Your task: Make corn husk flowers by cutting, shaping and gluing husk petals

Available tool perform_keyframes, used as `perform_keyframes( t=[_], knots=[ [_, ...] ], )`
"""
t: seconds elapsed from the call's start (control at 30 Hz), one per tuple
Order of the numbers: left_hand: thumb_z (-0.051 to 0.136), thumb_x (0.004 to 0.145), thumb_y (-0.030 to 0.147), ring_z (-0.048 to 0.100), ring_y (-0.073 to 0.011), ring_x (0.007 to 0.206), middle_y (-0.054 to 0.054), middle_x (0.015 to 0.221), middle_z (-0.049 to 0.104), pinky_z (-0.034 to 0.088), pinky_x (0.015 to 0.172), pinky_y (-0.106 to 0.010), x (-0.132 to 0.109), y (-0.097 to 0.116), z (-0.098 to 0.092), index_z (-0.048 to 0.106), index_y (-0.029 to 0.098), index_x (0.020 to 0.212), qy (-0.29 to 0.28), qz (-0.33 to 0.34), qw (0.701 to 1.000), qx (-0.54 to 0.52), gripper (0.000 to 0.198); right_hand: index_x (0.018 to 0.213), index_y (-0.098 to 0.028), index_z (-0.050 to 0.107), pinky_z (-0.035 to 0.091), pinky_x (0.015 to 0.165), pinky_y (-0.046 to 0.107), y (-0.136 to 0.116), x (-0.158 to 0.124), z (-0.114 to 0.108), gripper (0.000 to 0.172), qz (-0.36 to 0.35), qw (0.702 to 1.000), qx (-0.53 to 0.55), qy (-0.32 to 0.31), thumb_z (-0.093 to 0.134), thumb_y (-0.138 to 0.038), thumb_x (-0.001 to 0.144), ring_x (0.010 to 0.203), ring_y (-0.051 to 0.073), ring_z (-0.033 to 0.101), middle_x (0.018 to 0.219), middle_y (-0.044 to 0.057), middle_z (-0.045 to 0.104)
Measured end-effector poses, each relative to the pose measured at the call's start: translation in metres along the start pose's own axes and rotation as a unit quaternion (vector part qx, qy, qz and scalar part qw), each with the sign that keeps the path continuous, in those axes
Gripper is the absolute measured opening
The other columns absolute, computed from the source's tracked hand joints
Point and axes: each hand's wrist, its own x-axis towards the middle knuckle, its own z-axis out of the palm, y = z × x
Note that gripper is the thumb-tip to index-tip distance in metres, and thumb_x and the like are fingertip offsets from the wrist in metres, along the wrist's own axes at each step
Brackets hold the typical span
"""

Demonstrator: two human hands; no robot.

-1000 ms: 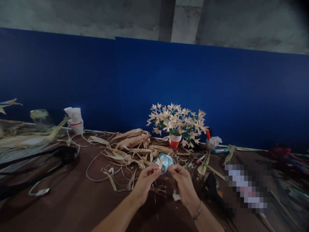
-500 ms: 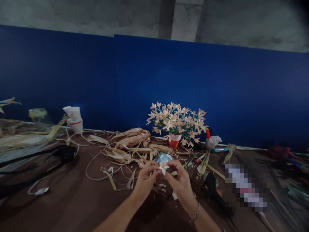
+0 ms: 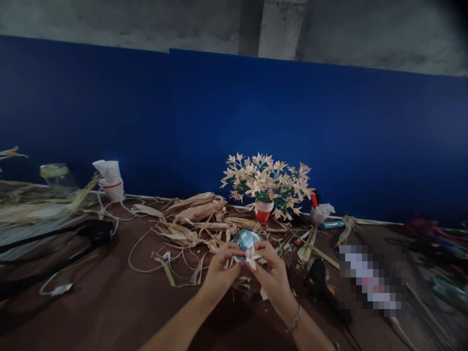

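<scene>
In the head view, the left hand (image 3: 218,271) and the right hand (image 3: 273,276) are meeting low in the middle of the frame, just above the brown worktop (image 3: 91,312). Both are pinching a small husk flower (image 3: 251,256) between them. The fingers (image 3: 229,251) of each hand are drawing in narrow around its base, and the pale petals are spreading out above the fingertips. The dim light is blurring the grip, so I cannot tell whether a stem is hanging under the bloom. The flower is looking feather-light, dry and brittle, likely to crease or tear under a hard squeeze. The firmer base under the petals is therefore reading as the safest place to hold it. Just behind the hands a blue-and-white roll (image 3: 245,239) is lying among the scraps. Farther back a red cup (image 3: 263,212) is carrying a full bouquet (image 3: 266,180) of the same flowers. Loose dried husks (image 3: 197,210) are spreading to the left of it, and a white cable (image 3: 144,251) is looping across the worktop. A black tool (image 3: 321,282) is lying near the right wrist and crowding that side, and a blue board (image 3: 310,136) is closing off the back.
</scene>
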Motion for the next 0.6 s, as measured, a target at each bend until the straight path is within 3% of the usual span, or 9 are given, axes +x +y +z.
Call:
perform_keyframes(
  t=[0.37,0.6],
  knots=[
    [0.064,0.068,0.026,0.049,-0.0172,0.084,-0.005,0.087,0.050,0.038,0.078,-0.027,0.000,0.012,-0.003,0.063,0.017,0.071,0.004,-0.035,0.999,-0.030,0.010,0.065,-0.019,0.059,0.042,0.072,0.028,0.002,0.001,-0.003,0.008,-0.044,0.994,-0.096,-0.014,0.058,-0.015,0.071,0.081,0.016,0.052,0.084,0.004,0.051],
    [0.064,0.067,0.030,0.048,-0.0168,0.080,-0.005,0.085,0.049,0.038,0.074,-0.027,0.000,0.013,-0.001,0.064,0.015,0.064,0.015,-0.061,0.998,-0.030,0.015,0.068,-0.019,0.057,0.044,0.069,0.027,0.005,0.001,-0.002,0.007,-0.059,0.993,-0.100,0.023,0.056,-0.013,0.070,0.079,0.016,0.053,0.083,0.004,0.053]
  ],
)
